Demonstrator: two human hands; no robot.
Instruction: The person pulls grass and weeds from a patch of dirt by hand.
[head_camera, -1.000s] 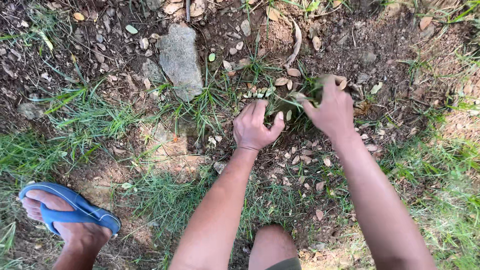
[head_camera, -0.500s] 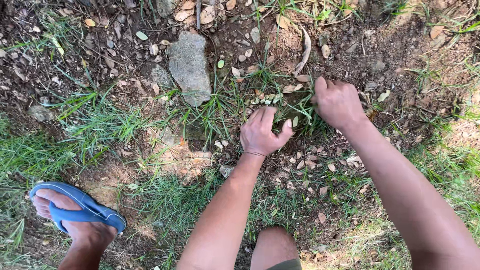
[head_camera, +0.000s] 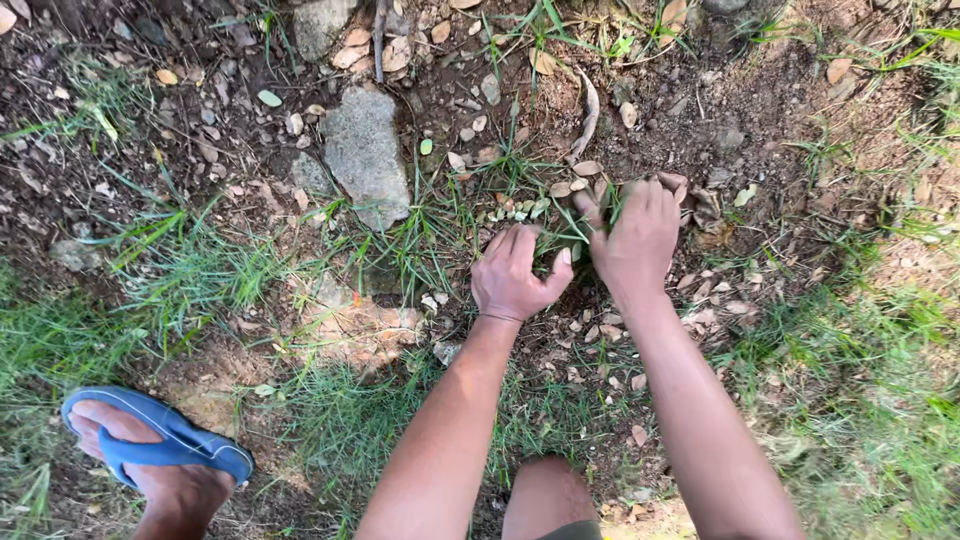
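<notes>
Crouching mid-frame, we close our left hand (head_camera: 512, 275) and right hand (head_camera: 634, 240) on a thin green grass tuft (head_camera: 572, 232), gripping low near the brown soil (head_camera: 760, 110) for purchase.

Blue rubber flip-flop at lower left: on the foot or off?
On. The blue rubber flip-flop sits under the foot, strap across it.

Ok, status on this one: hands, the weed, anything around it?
Both hands down at the grass tuft: left hand curled beside it, right hand gripping blades. Flat stone to the left, apart. Dry leaves all around.
</notes>
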